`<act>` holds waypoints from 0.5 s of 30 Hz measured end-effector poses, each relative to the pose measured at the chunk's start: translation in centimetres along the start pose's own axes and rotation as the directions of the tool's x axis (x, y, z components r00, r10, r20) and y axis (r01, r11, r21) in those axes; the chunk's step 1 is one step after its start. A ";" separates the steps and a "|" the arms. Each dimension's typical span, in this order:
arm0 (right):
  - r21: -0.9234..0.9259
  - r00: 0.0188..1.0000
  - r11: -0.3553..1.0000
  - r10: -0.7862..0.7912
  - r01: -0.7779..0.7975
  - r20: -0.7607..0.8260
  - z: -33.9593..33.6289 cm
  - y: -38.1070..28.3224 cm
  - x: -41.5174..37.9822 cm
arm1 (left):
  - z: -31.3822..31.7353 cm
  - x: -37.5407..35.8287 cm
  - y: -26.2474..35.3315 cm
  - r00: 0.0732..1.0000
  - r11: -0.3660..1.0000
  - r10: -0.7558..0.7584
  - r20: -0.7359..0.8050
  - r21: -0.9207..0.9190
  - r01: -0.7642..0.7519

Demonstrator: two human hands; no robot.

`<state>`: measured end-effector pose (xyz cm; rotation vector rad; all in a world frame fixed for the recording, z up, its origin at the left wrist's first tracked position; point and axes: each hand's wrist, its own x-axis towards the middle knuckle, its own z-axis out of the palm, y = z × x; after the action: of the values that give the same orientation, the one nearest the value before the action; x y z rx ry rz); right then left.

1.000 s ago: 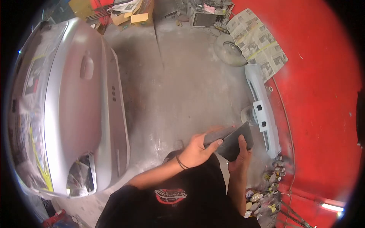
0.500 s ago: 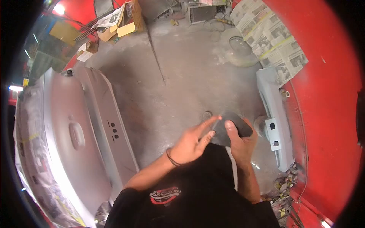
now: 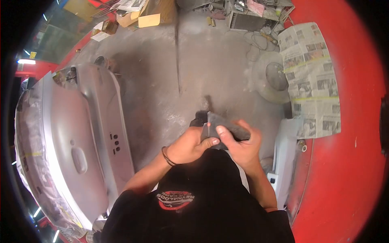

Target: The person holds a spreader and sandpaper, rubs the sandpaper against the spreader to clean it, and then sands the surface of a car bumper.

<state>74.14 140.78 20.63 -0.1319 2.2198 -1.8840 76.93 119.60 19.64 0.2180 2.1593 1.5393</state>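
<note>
A dark grey, flat pad or sheet is held between both hands in front of my black shirt. My right hand is wrapped round its right side, with the thumb lying on top. My left hand pinches the lower left corner of the dark piece, thumb on top and fingers mostly hidden beneath. A dark band circles the left wrist. What the piece is made of is too blurred to tell.
Silver car panels stand on the left. A pale bumper part leans by the red wall. Newspaper masking hangs at right, beside a dusty round object. Cardboard boxes lie at the back.
My left hand has closed on the dark piece, where its fingers were spread before. Both hands now sit further left in view. The camera view has shifted and turned.
</note>
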 end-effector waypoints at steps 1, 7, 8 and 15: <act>-0.034 0.999 0.999 -0.017 0.018 0.041 -0.2 -0.6 2.6 | -1.4 2.1 -0.2 1.000 0.999 -0.018 0.023 -0.050 0.019; 0.344 0.919 0.935 0.211 -0.090 -0.334 -0.9 -0.3 20.1 | -8.7 17.3 0.2 0.954 0.945 0.248 -0.167 -0.175 -0.276; 0.305 0.944 0.950 0.161 -0.068 -0.288 -1.7 -0.6 22.2 | -10.3 19.3 0.8 0.953 0.936 0.281 -0.110 -0.187 -0.297; 0.542 0.959 0.818 0.272 -0.191 -0.073 -3.8 -2.6 35.9 | -20.0 32.3 1.4 0.980 0.629 0.106 0.166 -0.775 0.063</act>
<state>38.24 136.30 19.70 0.3696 1.6041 -2.3333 39.15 115.83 16.83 0.0879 1.1593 2.2054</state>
